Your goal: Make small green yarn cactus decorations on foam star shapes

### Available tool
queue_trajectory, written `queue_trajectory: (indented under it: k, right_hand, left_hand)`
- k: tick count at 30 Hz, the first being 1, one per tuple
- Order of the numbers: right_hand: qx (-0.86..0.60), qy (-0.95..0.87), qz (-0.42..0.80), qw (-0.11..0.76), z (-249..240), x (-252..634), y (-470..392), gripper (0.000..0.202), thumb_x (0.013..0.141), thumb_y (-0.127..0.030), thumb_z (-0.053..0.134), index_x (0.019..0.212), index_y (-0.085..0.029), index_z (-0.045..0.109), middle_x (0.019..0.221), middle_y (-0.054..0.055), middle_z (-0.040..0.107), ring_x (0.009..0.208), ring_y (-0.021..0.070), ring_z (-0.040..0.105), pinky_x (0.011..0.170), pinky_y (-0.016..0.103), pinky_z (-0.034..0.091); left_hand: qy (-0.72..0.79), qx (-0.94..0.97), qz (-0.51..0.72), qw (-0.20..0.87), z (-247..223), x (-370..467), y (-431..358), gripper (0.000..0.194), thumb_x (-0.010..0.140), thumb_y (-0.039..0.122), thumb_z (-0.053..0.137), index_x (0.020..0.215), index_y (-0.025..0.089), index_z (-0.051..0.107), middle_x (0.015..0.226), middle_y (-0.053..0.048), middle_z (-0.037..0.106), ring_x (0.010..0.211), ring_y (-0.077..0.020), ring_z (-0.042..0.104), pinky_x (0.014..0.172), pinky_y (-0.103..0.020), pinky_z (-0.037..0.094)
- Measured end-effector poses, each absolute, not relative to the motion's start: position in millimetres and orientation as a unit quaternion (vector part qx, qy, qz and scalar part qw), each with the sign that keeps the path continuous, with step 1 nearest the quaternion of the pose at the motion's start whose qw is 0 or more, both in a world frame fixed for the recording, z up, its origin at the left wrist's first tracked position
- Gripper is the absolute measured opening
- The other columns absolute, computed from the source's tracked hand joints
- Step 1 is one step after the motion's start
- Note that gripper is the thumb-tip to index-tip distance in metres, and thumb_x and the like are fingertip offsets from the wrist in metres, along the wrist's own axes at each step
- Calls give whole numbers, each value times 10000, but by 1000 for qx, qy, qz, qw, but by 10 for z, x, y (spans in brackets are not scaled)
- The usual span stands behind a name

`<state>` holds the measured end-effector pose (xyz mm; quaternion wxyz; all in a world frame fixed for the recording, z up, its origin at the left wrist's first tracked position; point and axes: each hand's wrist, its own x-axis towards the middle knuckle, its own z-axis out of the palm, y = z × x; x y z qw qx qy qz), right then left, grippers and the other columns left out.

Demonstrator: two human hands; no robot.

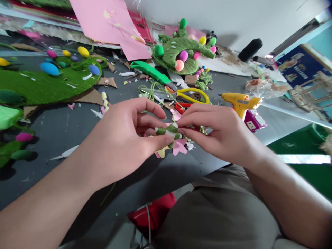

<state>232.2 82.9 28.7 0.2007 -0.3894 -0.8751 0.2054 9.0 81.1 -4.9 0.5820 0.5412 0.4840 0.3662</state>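
Between both hands is a small white piece partly wrapped in green yarn (171, 130), with stubby white ends showing. My left hand (129, 135) pinches it from the left, thumb in front and fingers behind. On the other side my right hand (207, 128) grips its right end between thumb and fingertips. Below it lie pink and yellow paper stars (179, 147). Just beyond the hands are yellow-handled scissors (194, 94), tangled green yarn and a green utility knife (150, 72). Part of the wrapped piece is hidden by my fingers.
A yellow glue gun (242, 102) lies to the right near a purple box (255, 121). Behind stands a green yarn-wrapped craft (178, 52) with coloured pompoms. Another green craft (52, 84) fills the left. Scraps litter the dark table (75, 128); its front edge is near my lap.
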Motion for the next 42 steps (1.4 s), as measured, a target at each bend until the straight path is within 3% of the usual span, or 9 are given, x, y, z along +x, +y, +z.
queue_trajectory:
  k: [5, 9, 12, 21, 28, 36, 42]
  right_hand:
    - [-456, -859, 158, 169, 369, 2210, 786, 110, 924, -158, 641, 895, -205, 736, 859, 37, 714, 803, 185, 656, 683, 312, 457]
    - [-462, -843, 185, 205, 343, 2151, 785, 86, 909, -150, 667, 891, -202, 733, 827, 18, 700, 730, 152, 631, 667, 302, 464]
    - [-450, -840, 193, 233, 306, 2138, 780, 88, 908, -137, 676, 896, -196, 741, 847, 14, 709, 747, 141, 638, 681, 293, 485]
    - [-425, -842, 224, 245, 277, 2223, 807, 149, 919, -107, 676, 895, -214, 777, 896, 8, 757, 796, 143, 683, 691, 282, 521]
    - [-398, -873, 163, 227, 307, 2282, 821, 189, 915, -101, 654, 950, -219, 799, 963, 37, 774, 881, 184, 717, 747, 316, 535]
    - [-439, -864, 134, 205, 339, 2209, 775, 152, 914, -126, 643, 899, -208, 770, 885, 25, 740, 832, 177, 682, 696, 319, 485]
    - [-481, -820, 200, 238, 320, 2103, 739, 96, 875, -130, 677, 854, -182, 754, 782, -7, 707, 671, 114, 619, 619, 281, 477]
  left_hand:
    - [512, 621, 401, 437, -82, 107, 792, 262, 748, 225, 859, 927, 239, 668, 769, 24, 740, 667, -143, 696, 536, -215, 540]
    - [510, 643, 433, 372, -56, 124, 757, 224, 785, 171, 807, 948, 207, 658, 831, 29, 719, 739, -113, 679, 628, -197, 541]
    - [512, 609, 464, 389, -39, 119, 765, 221, 783, 189, 818, 946, 203, 669, 875, 28, 712, 775, -106, 688, 647, -179, 555]
    - [451, 474, 446, 611, -15, 102, 852, 308, 690, 134, 886, 923, 172, 689, 706, 31, 695, 632, -98, 658, 540, -168, 560]
    - [494, 579, 379, 526, -11, 93, 791, 276, 743, 191, 847, 966, 210, 684, 767, 4, 795, 574, -125, 669, 475, -199, 533]
    - [498, 631, 389, 449, -64, 97, 787, 260, 738, 200, 843, 935, 250, 681, 836, 22, 776, 748, -162, 740, 594, -235, 572]
    - [509, 654, 435, 352, -87, 124, 772, 243, 780, 191, 821, 979, 233, 688, 947, 36, 751, 832, -127, 720, 723, -221, 580]
